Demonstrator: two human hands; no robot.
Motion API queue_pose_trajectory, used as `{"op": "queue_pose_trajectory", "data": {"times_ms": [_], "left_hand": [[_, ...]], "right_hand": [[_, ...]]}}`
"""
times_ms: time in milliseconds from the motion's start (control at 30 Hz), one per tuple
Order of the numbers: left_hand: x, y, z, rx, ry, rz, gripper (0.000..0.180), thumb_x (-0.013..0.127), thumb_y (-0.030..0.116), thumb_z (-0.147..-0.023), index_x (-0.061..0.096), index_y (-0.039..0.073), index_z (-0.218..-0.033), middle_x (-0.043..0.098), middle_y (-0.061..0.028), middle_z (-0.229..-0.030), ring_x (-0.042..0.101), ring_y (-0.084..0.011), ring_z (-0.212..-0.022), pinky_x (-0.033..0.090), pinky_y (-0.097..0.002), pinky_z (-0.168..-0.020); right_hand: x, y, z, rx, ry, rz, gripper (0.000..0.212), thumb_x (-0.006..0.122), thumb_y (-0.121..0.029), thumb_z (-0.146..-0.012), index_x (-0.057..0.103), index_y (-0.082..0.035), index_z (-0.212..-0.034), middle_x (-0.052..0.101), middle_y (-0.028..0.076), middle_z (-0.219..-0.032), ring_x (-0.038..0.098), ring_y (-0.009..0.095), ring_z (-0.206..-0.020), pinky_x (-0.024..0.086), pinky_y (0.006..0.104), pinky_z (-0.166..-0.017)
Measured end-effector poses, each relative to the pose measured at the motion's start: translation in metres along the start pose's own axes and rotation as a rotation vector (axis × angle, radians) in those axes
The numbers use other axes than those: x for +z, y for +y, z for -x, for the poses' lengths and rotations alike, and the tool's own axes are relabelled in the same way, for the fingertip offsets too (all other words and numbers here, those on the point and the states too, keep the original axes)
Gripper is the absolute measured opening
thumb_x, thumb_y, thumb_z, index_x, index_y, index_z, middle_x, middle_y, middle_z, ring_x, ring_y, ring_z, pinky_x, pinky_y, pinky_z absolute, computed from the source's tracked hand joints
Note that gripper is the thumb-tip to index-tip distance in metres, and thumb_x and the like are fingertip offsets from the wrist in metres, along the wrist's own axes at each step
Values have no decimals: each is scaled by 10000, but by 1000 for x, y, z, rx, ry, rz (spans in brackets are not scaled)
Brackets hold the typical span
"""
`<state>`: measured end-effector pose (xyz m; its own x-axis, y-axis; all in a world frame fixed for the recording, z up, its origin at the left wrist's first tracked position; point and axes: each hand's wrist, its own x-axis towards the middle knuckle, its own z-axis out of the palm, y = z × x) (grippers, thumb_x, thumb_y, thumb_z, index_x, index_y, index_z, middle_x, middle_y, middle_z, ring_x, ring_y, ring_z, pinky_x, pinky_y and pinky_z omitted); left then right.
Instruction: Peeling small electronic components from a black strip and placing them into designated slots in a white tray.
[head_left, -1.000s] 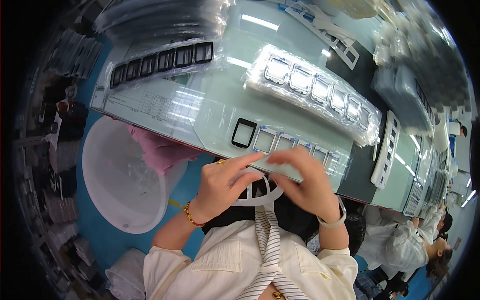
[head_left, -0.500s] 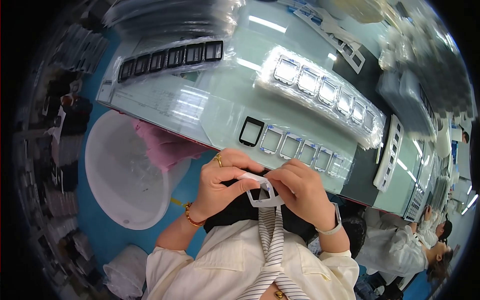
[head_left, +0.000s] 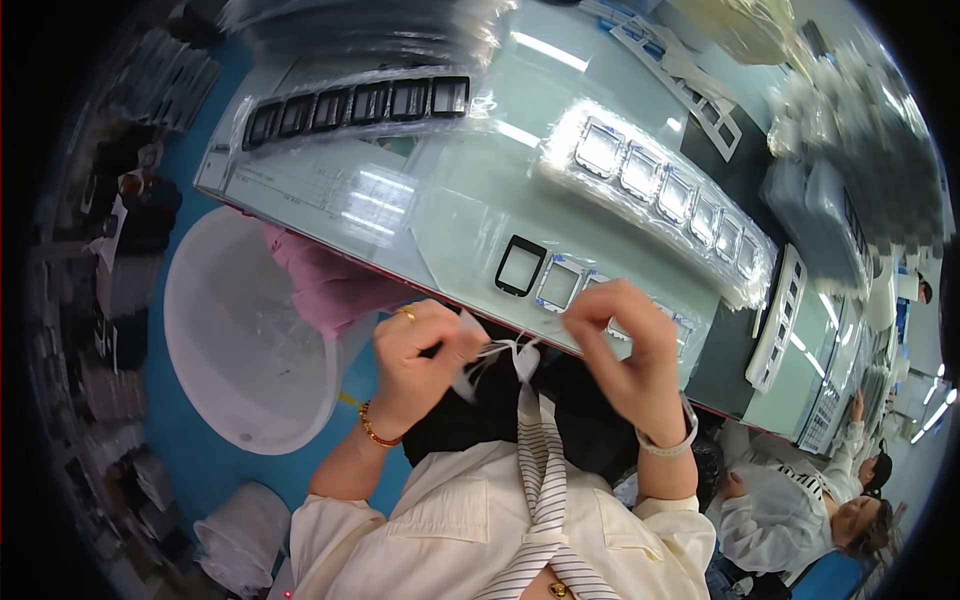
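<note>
In front of my chest, my left hand (head_left: 415, 352) is closed on a thin white frame-shaped sheet (head_left: 472, 348), blurred and with narrow strands trailing from it. To the right, my right hand (head_left: 632, 338) is raised with thumb and forefinger pinched; a faint pale blur shows by its fingertips, too smeared to name. Just beyond it on the glass-topped table lies a row of frames: a black frame (head_left: 502, 266) at the left end, then a white-backed frame (head_left: 543, 284) with blue marks. My right hand covers part of that row.
A plastic-wrapped tray of black frames (head_left: 340, 124) lies at the far left of the table (head_left: 470, 190). A wrapped tray of silvery frames (head_left: 655, 205) sits to the right. Below the left table edge stand a white tub (head_left: 180, 330) and pink cloth (head_left: 335, 285). A co-worker (head_left: 775, 520) is at right.
My hands have moved apart, the right one up and to the right. The white frame-shaped sheet, earlier stretched between both hands, now hangs from my left hand.
</note>
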<state>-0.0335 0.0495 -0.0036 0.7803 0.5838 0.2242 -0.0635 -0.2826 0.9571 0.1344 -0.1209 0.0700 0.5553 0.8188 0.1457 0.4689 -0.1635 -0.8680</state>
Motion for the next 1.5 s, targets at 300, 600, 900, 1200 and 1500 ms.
{"op": "queue_pose_trajectory", "data": {"times_ms": [300, 600, 900, 1200, 1500], "left_hand": [[6, -10, -7, 172, -25, -291, 141, 897, 146, -810, 787, 69, -849, 575, -29, -608, 521, -176, -495, 375, -317, -483], [12, -21, -11, 282, -21, -479, 192, 881, 217, -805, 829, 160, -981, 542, 9, -618, 508, -192, -485, 411, -322, -481], [10, -19, -13, 282, -67, -476, 191, 881, 127, -807, 828, 101, -989, 619, -17, -641, 566, -183, -509, 422, -322, -493], [10, -17, -12, 309, -70, -504, 227, 877, 118, -806, 837, 111, -1029, 560, -8, -626, 528, -176, -504, 411, -330, -493], [14, -19, -11, 297, -61, -505, 284, 862, 109, -823, 826, 120, -1104, 555, -11, -626, 526, -183, -507, 410, -333, -496]], "right_hand": [[26, 35, -32, 262, 131, -67, 106, 706, -47, -987, 705, 49, -1033, 714, 20, -915, 609, 91, -871, 490, 242, -823], [34, 42, -34, 315, 156, -27, 99, 738, -84, -957, 737, -9, -1021, 698, 77, -896, 647, 144, -800, 485, 295, -655], [37, 41, -34, 276, 175, -29, 100, 741, -59, -949, 731, 9, -1023, 699, 99, -887, 656, 177, -776, 512, 309, -705], [38, 37, -33, 272, 183, 25, 97, 712, -42, -981, 711, 46, -1020, 711, 33, -881, 605, 100, -822, 496, 255, -780], [38, 35, -32, 243, 194, 58, 85, 726, -18, -955, 718, 39, -1017, 696, 53, -884, 613, 121, -802, 496, 268, -762]]}}
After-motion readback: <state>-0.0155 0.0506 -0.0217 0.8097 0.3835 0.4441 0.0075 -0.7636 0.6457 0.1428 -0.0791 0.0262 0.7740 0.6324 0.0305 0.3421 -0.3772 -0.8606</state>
